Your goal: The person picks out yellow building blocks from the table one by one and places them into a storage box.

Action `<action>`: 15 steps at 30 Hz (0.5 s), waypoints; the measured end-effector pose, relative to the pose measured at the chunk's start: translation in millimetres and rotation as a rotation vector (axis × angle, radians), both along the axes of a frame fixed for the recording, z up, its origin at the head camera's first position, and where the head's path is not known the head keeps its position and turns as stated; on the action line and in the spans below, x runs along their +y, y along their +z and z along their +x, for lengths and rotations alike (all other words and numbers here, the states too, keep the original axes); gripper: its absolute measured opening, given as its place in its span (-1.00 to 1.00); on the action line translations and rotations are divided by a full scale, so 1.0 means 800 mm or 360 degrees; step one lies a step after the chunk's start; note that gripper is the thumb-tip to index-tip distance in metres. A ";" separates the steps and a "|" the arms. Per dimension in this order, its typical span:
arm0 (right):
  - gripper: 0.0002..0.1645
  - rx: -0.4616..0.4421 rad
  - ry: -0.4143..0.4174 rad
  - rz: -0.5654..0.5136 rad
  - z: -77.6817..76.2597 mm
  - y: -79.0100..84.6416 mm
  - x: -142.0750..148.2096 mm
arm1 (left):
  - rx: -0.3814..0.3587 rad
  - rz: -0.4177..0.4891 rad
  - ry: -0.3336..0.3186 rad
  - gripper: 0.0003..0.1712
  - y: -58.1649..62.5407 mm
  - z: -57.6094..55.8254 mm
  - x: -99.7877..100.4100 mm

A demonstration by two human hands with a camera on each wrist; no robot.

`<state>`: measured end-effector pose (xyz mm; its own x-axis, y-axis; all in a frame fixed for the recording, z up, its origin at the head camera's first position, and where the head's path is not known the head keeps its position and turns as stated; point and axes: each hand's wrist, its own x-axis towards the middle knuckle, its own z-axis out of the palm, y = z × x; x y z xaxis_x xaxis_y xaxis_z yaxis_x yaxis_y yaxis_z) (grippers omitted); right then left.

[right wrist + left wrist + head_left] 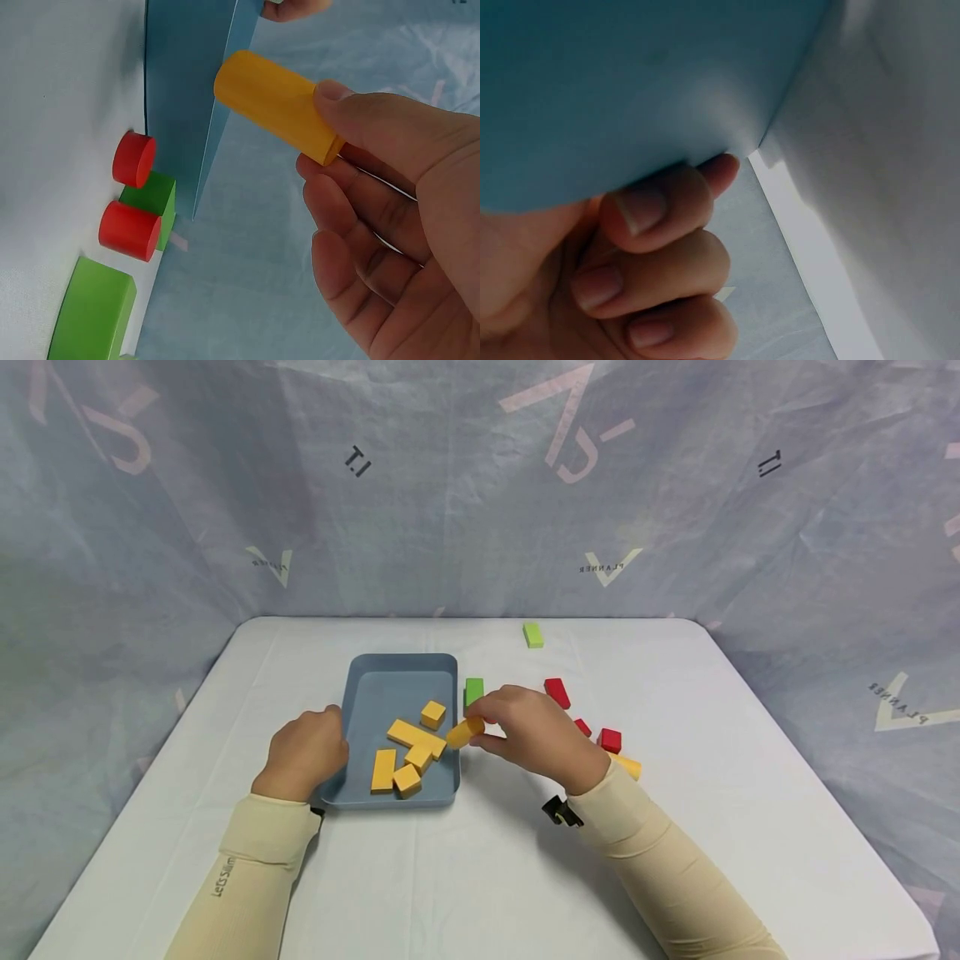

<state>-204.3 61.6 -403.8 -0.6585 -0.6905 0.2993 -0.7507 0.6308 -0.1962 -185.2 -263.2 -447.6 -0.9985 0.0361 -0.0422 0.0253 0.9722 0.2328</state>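
Note:
A blue-grey tray (pixel 378 689) stands on the white table with several yellow wooden blocks in it, among them a long yellow block (pixel 408 735). My left hand (pixel 306 753) holds the tray's left rim; in the left wrist view its curled fingers (pixel 667 270) lie at the tray's edge. A yellow cylinder (pixel 274 105) is pinched between the thumb and fingers of my right hand (pixel 536 731). That cylinder is tilted, above the tray's right rim. Part of the table behind the right hand is hidden in the head view.
Right of the tray are a green block (pixel 474 690), two red cylinders (pixel 129 231), a red block (pixel 557 692), a red cube (pixel 610 741) and another yellow piece (pixel 628 766), partly hidden by the right wrist. Farther back lies a light green block (pixel 533 635). Grey cloth (pixel 465 527) hangs behind the table.

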 end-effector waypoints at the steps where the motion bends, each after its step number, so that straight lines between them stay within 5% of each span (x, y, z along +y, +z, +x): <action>1: -0.60 0.0004 0.0005 -0.0001 0.000 0.000 0.000 | 0.0002 0.0000 0.0000 -0.77 0.000 0.000 0.000; 15: -0.60 -0.0002 0.0202 -0.0010 0.014 -0.001 -0.012 | -0.0044 -0.0012 0.0027 -0.72 0.003 0.001 0.002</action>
